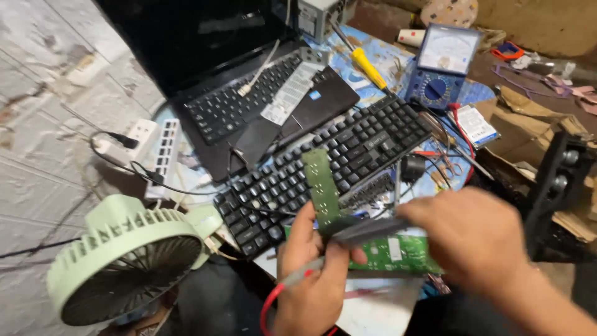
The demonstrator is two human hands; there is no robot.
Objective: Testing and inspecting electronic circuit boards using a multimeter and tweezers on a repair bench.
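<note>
Gripping a narrow green circuit strip (323,186) between thumb and fingers, your left hand (314,280) also has a red-wired probe (298,274) lying across its fingers; the strip stands upright out of the fist. Your right hand (472,239) is closed around a dark flat part (367,229) that it brings against the strip's lower end, though motion blur hides exactly how the fingers sit.

Just beyond both hands, partly under them, lies a wider green board (398,254).

Risks, as judged from here:
- One hand carrying both strip and probe: the probe tip could slide and scratch or bridge contacts on the strip.
- The red lead (267,311) loops down below your left wrist; a snag there would tug the probe out of line.
- The strip is thin and held only at its bottom, so pressure from the right hand could bend it.

Farther out, past your knuckles, sits a black keyboard (323,171), then a laptop (249,99). Beyond your right hand are a blue meter (441,65) and a yellow-handled screwdriver (368,67). Left of your left hand, close by, stands a pale green fan (121,258); a swinging elbow could tip it.
</note>
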